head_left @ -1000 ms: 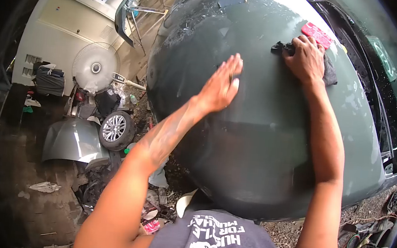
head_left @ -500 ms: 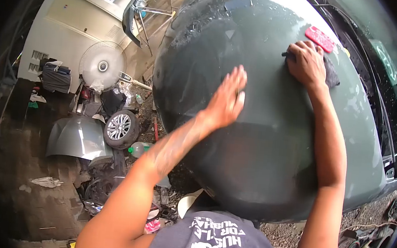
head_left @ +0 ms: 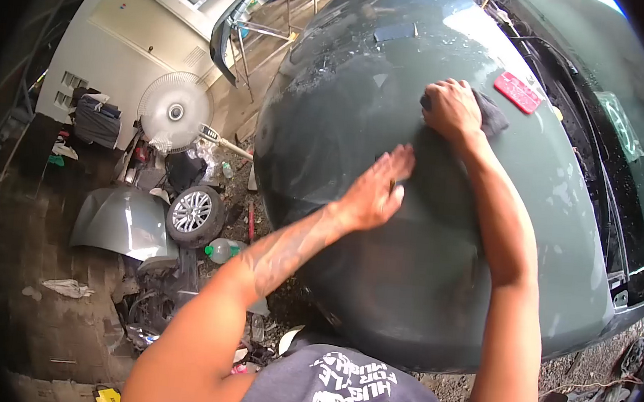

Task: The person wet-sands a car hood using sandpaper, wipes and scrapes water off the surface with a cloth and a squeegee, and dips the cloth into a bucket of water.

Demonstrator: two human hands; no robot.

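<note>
A dark green car hood (head_left: 437, 288) with paler patches and wet spots fills the middle of the view. My right hand (head_left: 452, 109) is closed around a dark cloth (head_left: 492, 115) and presses it on the upper part of the hood. My left hand (head_left: 375, 189) is stretched out over the hood, lower and to the left, with its fingers extended; whether the palm touches the surface I cannot tell. A pinkish-red flat block (head_left: 517, 92) lies on the hood to the right of the cloth. Farther up rests a small dark rectangular sheet (head_left: 395, 32).
Left of the car stand a round fan (head_left: 176, 112) and a wheel (head_left: 196, 216). A grey curved body panel (head_left: 127, 222) and a plastic bottle (head_left: 224, 251) lie on the cluttered ground. The windshield (head_left: 594, 64) borders the hood at right; a bumper on a stand (head_left: 225, 39) is behind.
My right hand has slid left and slightly down across the hood with the cloth. My left hand has shifted a little down and right. The pinkish-red block stays on the hood.
</note>
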